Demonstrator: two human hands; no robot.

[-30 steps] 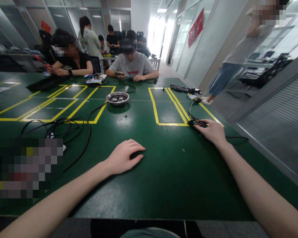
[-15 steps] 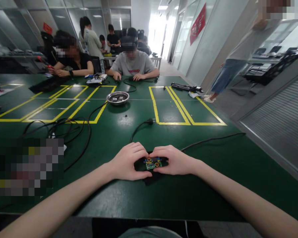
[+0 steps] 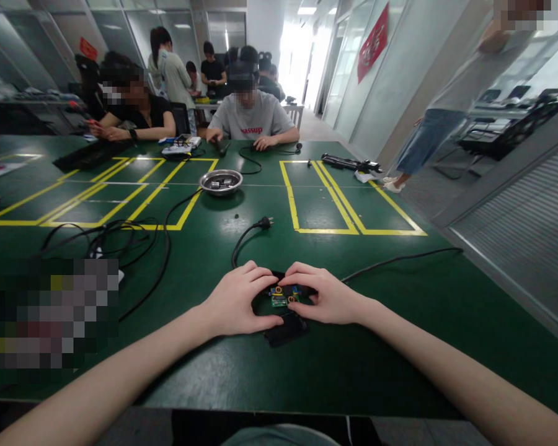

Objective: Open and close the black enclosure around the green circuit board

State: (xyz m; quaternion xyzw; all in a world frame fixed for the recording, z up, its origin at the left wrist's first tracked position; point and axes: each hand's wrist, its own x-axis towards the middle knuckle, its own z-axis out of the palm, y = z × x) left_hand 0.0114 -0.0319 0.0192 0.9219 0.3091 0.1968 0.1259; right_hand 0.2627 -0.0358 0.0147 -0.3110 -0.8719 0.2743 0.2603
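Between my hands is a small green circuit board with copper-wound coils and blue and yellow parts. My left hand curls round its left side, fingertips at the far edge and thumb low by the near edge. From the right, my right hand pinches the board, thumb on its near side by a coil. A flat black plastic cover piece lies on the table just below the board. More black casing shows behind the board, partly hidden by my fingers.
A black power plug on a cord lies beyond my hands. Another cable runs right. Farther off are a metal bowl with metal parts, yellow tape outlines and coiled cables at left. Two people sit across the green table.
The board and my fingertips have shifted slightly away from me, and the black cover piece shows more. The plug has swung left.
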